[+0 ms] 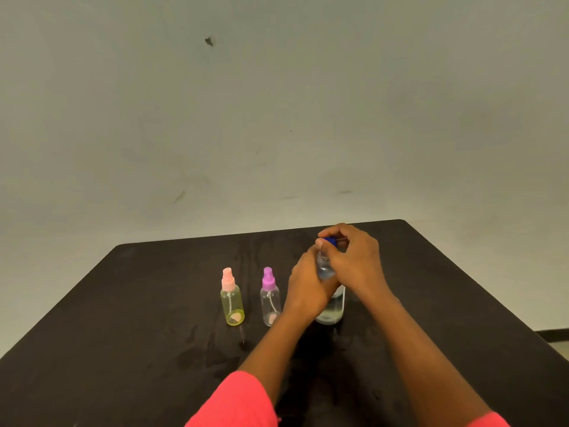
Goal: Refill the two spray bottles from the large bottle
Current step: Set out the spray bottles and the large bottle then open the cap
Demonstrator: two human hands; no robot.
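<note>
Spray bottles: you have two, the pink-capped spray bottle point(232, 298) left of centre and the purple-capped spray bottle point(270, 298) just to its right.
Big bottles: one large bottle point(331, 309), right of the two sprays in the lower middle of the frame.
Caps: one blue cap point(331, 241), on top of it.
Hands: two, your left hand point(308, 288) and right hand point(351, 257), both at the large bottle.
Sleeves: two, a left sleeve point(234, 402) and a right sleeve point(489, 422), at the bottom edge.
Tables: one dark table point(123, 334).
</note>
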